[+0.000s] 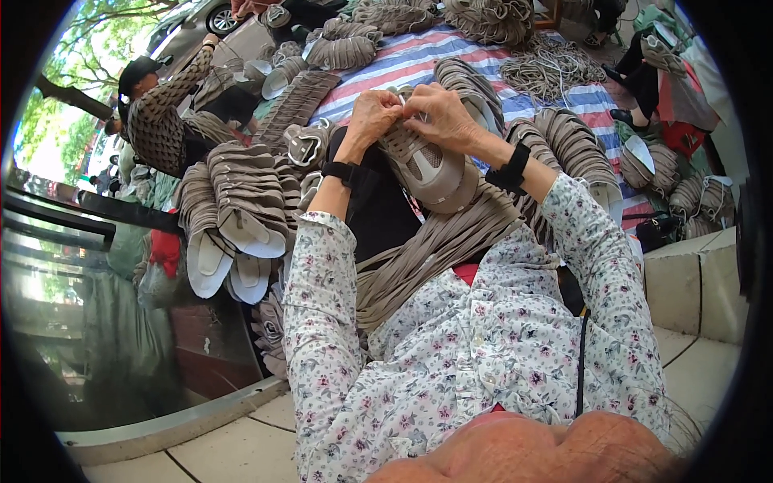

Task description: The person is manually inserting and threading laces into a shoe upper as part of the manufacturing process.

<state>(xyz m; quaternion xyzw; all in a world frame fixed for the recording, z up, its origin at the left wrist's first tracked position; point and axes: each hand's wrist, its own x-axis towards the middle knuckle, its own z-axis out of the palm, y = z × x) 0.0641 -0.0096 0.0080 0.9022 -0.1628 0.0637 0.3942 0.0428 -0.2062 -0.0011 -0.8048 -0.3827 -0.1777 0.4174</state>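
A beige shoe (435,173) rests over my lap, its rounded toe toward me and its lacing area under my fingers. My left hand (375,121) is closed in a pinch at the far end of the lacing. Beside it, my right hand (443,117) pinches at the same spot, fingertips almost touching the left ones. Whatever thin thing they grip, perhaps a lace, is too small to make out. Across my lap, below the shoe, lies a thick bundle of beige laces (435,249).
Stacks of beige shoe uppers with white soles (241,217) stand at my left, and more stacks (576,149) at my right. A striped sheet (394,68) covers the ground ahead, with a heap of laces (555,68) on it. Another person (161,113) sits at the far left.
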